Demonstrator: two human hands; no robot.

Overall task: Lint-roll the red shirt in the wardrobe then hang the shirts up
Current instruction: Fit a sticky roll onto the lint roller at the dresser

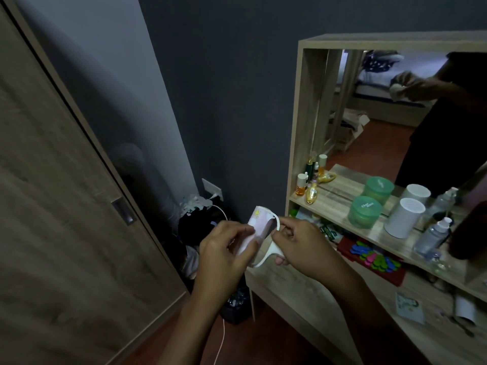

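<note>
Item: lint roller [259, 227], pale pink paper roll with a small yellow print and a curved white plastic handle, held between both my hands above the left end of the wood-grain worktop [290, 288]. Left hand [224, 248]: fingers pinch the roll's outer sheet. Right hand [303, 246]: fingers curl round the handle. Wardrobe door [66, 206]: matt wood grain, recessed metal pull, at left. Green round jar [365, 210] on shelf [330, 206]: white lid lettering, too small to read
</note>
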